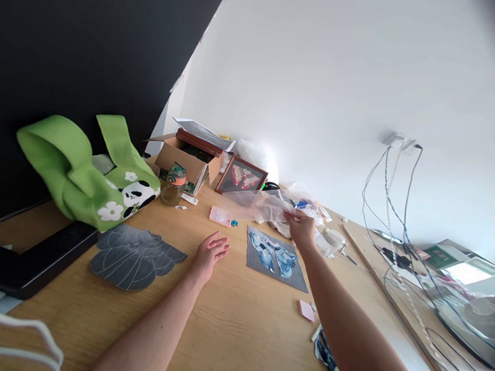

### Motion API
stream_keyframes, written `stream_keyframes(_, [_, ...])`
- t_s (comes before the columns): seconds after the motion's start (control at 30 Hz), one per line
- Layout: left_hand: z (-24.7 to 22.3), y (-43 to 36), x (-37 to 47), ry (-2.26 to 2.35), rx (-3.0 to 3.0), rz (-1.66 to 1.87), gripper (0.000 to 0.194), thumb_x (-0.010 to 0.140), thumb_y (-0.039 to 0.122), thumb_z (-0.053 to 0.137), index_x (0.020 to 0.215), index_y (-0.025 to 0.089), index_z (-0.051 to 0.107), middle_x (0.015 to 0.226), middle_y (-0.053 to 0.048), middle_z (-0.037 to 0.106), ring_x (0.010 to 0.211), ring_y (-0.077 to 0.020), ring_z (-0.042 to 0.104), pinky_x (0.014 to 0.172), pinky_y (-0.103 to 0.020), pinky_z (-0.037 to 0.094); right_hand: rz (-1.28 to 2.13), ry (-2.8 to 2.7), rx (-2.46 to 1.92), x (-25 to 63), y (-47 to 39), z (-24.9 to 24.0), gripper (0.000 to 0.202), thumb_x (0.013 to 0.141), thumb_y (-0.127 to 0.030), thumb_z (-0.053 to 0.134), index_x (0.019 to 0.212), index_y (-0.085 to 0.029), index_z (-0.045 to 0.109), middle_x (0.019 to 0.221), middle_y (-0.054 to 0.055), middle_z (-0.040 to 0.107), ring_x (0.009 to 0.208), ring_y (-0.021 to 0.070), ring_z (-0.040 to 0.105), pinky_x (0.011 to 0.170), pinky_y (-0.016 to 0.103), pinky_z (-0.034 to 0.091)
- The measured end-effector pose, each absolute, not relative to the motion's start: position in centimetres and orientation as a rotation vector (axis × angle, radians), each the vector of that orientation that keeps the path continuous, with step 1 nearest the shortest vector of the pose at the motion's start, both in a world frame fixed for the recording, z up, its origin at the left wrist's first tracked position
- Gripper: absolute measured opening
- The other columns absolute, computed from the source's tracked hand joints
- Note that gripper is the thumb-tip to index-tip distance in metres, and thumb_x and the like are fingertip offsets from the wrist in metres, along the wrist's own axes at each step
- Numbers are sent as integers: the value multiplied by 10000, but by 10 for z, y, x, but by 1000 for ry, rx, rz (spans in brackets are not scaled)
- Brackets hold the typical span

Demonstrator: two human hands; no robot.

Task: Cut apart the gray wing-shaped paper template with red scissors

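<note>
A person's right hand [300, 227] is pinching one end of a clear film [253, 206], which is stretching away toward 9 o'clock from the fingers, above the wooden table [232, 328]. The left hand [212, 256] is reaching forward unclenched, its fingers loosely bent and its palm free; whether it is touching the tabletop is hard to tell.

From the left hand, a blue-patterned sheet [273, 257] is lying at 3 o'clock, a dark cutout [136, 258] is resting at 9, and a pink card [219, 216] is sitting near 12, with a small blue trinket [234, 223] just beside it. Farther off, a green bag [90, 185] is standing at 10 o'clock, a bottle [173, 190] at 11, and a frame [242, 177] is leaning at 1.
</note>
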State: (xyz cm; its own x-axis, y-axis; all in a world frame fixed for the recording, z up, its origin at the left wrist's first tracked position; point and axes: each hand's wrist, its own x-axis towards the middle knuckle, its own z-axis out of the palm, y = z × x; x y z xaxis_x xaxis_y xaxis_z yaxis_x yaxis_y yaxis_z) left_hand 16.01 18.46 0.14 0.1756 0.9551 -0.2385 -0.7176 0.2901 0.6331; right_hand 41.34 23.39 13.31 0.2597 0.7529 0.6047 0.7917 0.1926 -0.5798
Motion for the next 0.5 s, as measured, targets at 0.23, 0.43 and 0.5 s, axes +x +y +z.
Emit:
stream_keyframes(0.23, [0, 185, 160, 668, 418, 1234, 536, 737, 92, 679, 1258, 129, 561, 1180, -183, 668, 930, -221, 710, 871, -352, 531, -92, -1640, -1562, 398, 250, 161, 259, 738, -376, 590, 759, -181, 761, 998, 104, 756, 898, 276, 685, 810, 369, 522])
stream_keyframes(0.43, [2, 185, 159, 663, 406, 1228, 554, 734, 83, 672, 1273, 124, 553, 1184, -185, 668, 917, -213, 711, 858, -346, 534, -119, -1724, -1628, 390, 260, 183, 197, 721, -281, 602, 756, -186, 771, 984, 81, 763, 869, 271, 694, 805, 362, 516])
stream_keyframes(0.5, [2, 186, 160, 661, 403, 1227, 552, 732, 83, 673, 1270, 127, 558, 1179, -182, 671, 912, -211, 711, 856, -345, 535, -126, -1747, -1649, 389, 262, 189, 195, 721, -262, 602, 768, -185, 774, 975, 74, 764, 851, 266, 694, 791, 358, 514])
